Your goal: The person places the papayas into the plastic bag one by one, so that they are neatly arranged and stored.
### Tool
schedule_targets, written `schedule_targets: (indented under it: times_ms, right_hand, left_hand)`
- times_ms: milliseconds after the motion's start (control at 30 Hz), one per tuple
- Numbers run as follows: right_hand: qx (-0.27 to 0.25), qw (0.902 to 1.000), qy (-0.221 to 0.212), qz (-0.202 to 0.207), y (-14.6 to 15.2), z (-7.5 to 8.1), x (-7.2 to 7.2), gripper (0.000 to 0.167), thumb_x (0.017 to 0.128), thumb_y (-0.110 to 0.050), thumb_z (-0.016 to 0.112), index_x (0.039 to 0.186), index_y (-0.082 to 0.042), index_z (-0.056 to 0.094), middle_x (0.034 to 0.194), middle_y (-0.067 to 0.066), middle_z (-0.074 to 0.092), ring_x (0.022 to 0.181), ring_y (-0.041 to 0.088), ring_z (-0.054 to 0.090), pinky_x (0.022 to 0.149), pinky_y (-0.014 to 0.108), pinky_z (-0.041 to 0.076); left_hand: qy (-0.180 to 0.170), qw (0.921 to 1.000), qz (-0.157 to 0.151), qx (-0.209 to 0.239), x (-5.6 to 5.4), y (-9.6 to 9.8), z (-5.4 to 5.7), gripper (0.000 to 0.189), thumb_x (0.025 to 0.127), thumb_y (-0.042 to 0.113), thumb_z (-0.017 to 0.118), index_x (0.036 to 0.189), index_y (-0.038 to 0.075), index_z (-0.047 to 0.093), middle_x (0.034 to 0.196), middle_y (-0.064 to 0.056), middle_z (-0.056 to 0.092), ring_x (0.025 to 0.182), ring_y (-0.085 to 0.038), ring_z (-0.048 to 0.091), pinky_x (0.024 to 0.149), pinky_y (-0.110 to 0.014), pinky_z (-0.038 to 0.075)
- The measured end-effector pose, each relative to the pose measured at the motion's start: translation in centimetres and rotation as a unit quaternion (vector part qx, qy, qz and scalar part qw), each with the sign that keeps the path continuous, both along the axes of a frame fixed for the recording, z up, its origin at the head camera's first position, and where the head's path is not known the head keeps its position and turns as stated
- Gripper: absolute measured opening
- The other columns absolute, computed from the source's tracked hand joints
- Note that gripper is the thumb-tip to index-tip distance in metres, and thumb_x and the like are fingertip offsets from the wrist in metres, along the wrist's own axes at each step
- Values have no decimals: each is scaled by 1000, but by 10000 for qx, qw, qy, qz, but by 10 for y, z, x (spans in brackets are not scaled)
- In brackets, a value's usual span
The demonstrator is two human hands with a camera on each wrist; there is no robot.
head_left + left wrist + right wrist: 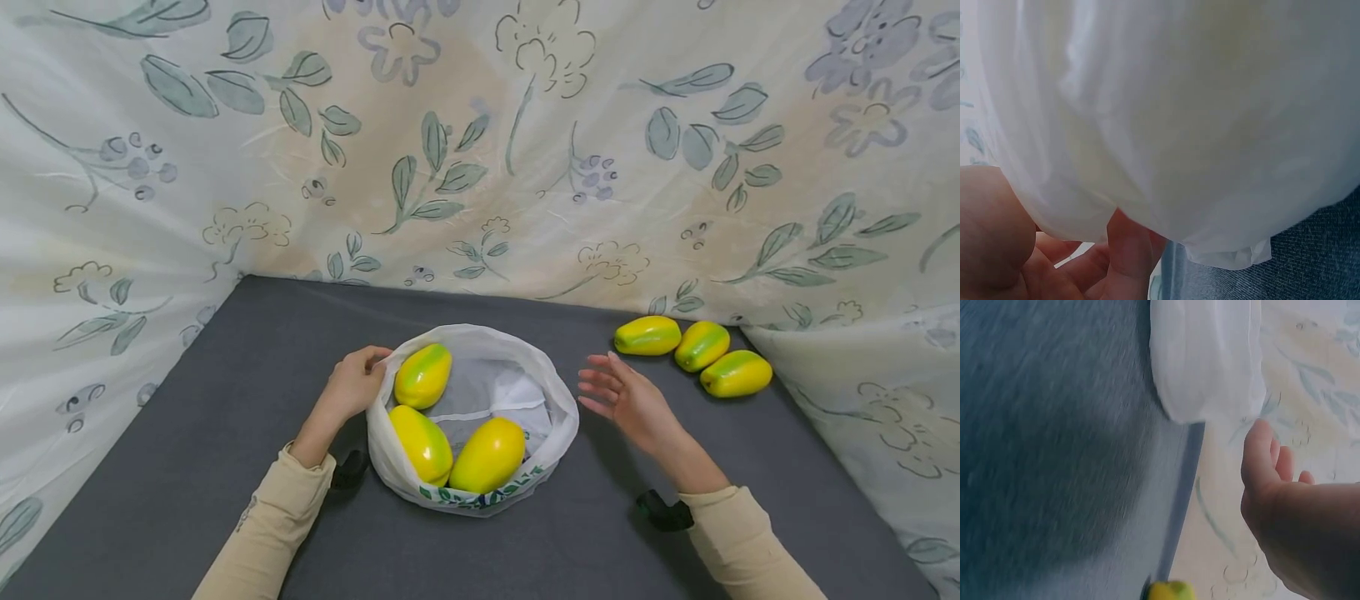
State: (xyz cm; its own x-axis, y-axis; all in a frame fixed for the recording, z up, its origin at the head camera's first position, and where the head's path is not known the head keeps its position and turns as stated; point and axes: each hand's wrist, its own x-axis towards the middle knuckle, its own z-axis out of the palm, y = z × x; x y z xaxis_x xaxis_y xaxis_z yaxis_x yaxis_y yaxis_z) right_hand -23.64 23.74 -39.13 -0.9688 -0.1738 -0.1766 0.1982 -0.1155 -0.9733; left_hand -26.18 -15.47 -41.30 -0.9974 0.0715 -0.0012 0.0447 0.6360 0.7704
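Observation:
A white plastic bag [566,425] stands wide-mouthed on the table, its rim rolled down and green print on its front. Inside lie three yellow-green papayas: one papaya [423,377] at the back left, a second papaya [422,446] at the front left, a third papaya [489,457] at the front. My left hand [356,385] holds the bag's left rim; in the left wrist view its fingers [1129,250] are partly hidden by the plastic. Just off the bag's right side, my right hand [626,402] is empty, fingers extended and apart from the bag.
Three more papayas [702,346] lie together at the table's back right corner. A dark grey cloth [300,333] covers the table. Floral curtains [465,167] hang behind and along both sides.

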Motion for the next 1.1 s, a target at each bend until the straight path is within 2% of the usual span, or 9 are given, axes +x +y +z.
schedule_targets:
  times_ms: [167, 400, 700, 833, 933, 1100]
  right_hand:
    - [-120, 9997, -86, -184, 17, -1, -1, 46, 99, -45, 43, 131, -12, 42, 120, 7, 51, 109, 22, 51, 91, 33, 46]
    - [-247, 9985, -209, -447, 39, -3, 1, 42, 98, -48, 42, 127, -18, 41, 118, 0, 54, 113, 21, 49, 90, 30, 47]
    - [-988, 9928, -312, -596, 69, -4, 6, 40, 99, -44, 43, 129, -18, 41, 112, -2, 60, 106, 18, 55, 89, 31, 47]
    - [-1218, 9887, -467, -744, 81, -3, 7, 51, 98, -44, 46, 138, -17, 33, 113, -2, 60, 107, 18, 54, 88, 31, 48]
    - [-1183, 9879, -486, -875, 88, -3, 8, 62, 96, -46, 47, 145, -17, 24, 112, -3, 59, 105, 16, 54, 86, 30, 48]
    - [-1230, 9866, -334, -1015, 103, -4, 9, 53, 96, -45, 48, 138, -18, 31, 110, -2, 61, 101, 14, 57, 84, 31, 49]
  left_hand:
    - [-40, 10000, 23, -6, 0, -1, 0, 34, 99, 10, 44, 130, 0, 55, 118, -24, 58, 94, -33, 59, 71, -41, 50]
    - [-55, 10000, 16, -19, 0, 0, 1, 34, 99, 10, 43, 130, 0, 54, 117, -23, 58, 92, -32, 59, 70, -40, 50]
    - [-58, 10000, 12, -43, 0, 0, 1, 34, 99, 10, 43, 130, 0, 54, 115, -23, 58, 90, -32, 58, 68, -39, 49]
    - [-15, 10000, 8, -45, 0, 0, 0, 34, 99, 10, 43, 130, -1, 55, 115, -23, 59, 89, -31, 58, 69, -40, 49]
    - [10, 10000, -5, -35, 1, 0, 0, 34, 99, 10, 43, 130, -1, 54, 114, -23, 59, 88, -31, 59, 68, -39, 50]
    - [11, 10000, -5, -26, 1, 0, -1, 34, 99, 10, 43, 130, -1, 54, 115, -24, 59, 90, -32, 59, 69, -40, 50]
